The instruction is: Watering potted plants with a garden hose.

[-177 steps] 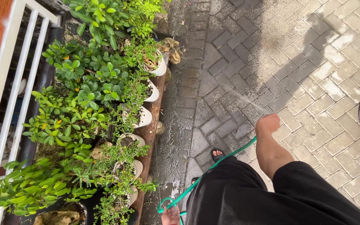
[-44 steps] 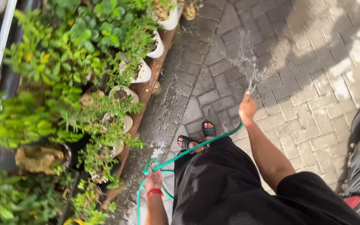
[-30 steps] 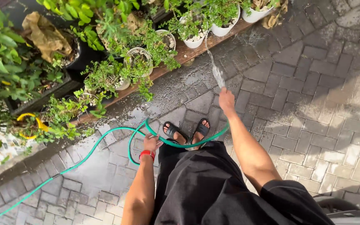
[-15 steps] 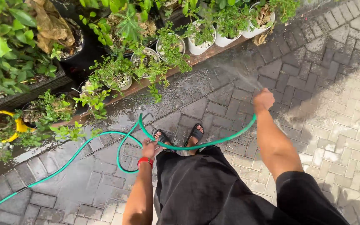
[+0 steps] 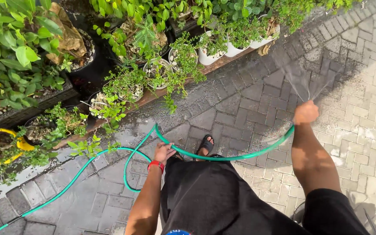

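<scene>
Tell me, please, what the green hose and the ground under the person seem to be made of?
The green hose looks like flexible plastic or rubber: smooth, slightly glossy, curving in loose loops between left hand and right hand. The ground looks like concrete paving blocks: matte grey, jointed, darkened where wet.

There were no packages, signs or screens in view; the only printed mark was a small round blue-and-white patch (image 5: 174, 232) at the bottom edge of the picture, on the person's black clothing, cut off by the frame and too small to make out
</scene>
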